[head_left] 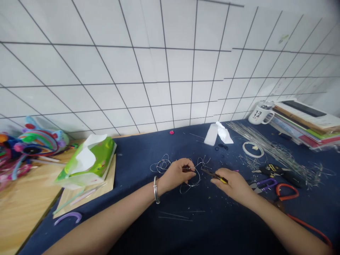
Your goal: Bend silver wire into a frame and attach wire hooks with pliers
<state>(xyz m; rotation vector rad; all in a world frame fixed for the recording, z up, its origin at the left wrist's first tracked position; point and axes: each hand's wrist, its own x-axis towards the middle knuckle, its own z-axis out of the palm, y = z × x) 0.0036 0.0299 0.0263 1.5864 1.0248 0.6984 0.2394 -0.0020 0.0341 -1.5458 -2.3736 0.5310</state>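
Note:
My left hand [178, 174] pinches a piece of thin silvery wire [197, 183] bent into loops, with loops showing on both sides of the fingers. In my right hand [233, 182] are small pliers [212, 174] with yellow-and-black handles, closed in the fist. Their jaws point left, close to the loose wire ends; I cannot tell whether they grip the wire. A few straight wires [175, 216] lie on the dark blue cloth [143, 226] in front, among tiny clippings.
Right: wire bundle [268, 148], white coil [253, 149], purple-handled scissors [265, 185], red-handled cutters [287, 191], mug [260, 114], stacked books [308, 124]. Behind: a white plastic piece [211, 134]. Left: green tissue pack [99, 159], purple curved piece [68, 217], colourful craft pieces [37, 141]. A tiled wall [180, 67] bounds the back.

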